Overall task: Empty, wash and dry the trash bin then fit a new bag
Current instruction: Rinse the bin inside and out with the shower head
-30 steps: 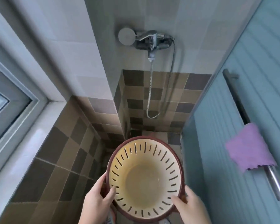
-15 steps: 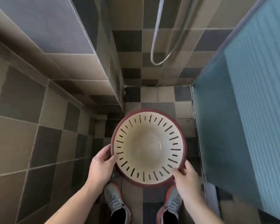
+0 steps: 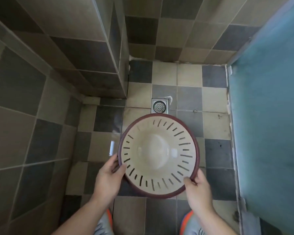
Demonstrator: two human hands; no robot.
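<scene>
The trash bin is a round cream basket with slotted walls and a dark red rim, seen from above with its mouth facing me. It is empty, and a little water glistens on its bottom. My left hand grips the rim at the lower left, thumb inside. At the lower right, my right hand holds the rim the same way. The bin hangs above the tiled floor, just in front of the floor drain.
I stand in a narrow shower corner with checkered grey and beige tiles. A tiled wall column juts out on the left. A blue frosted glass door closes off the right. My shoes show at the bottom edge.
My view has tilted from the wall tap and hose down to the floor. The bin has come down with my hands, and the floor drain has come into sight.
</scene>
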